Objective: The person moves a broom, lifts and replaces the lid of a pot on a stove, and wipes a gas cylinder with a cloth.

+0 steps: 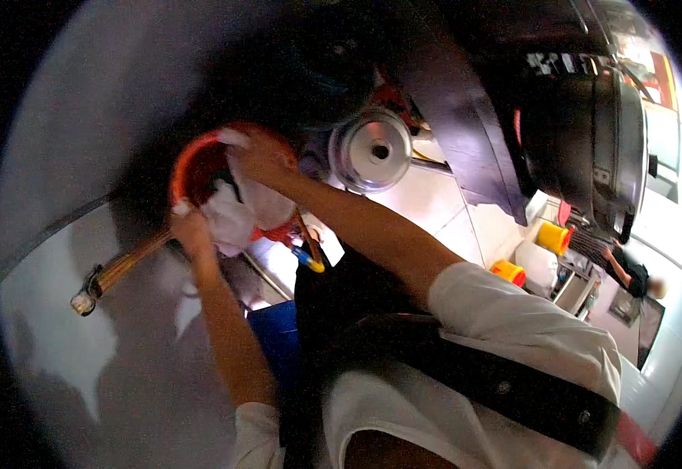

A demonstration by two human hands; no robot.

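Observation:
A round orange-red bucket (181,173) is at the left centre, with a thin white bag (230,219) crumpled over its opening. My left hand (191,230) is closed at the near left rim, with white material at its fingertips. Across the opening, my right hand (263,160) is closed on the bag's upper part, and a sheet of it hangs below the fingers. What lies deeper in the bucket is dark and hard to make out.
A bundle of wooden sticks (134,262) lies left of the bucket. Right of it is a round metal lid (372,150). A blue container (274,336) stands below. A large dark pot (591,148), yellow tubs (552,238) and another person (630,273) appear at the right.

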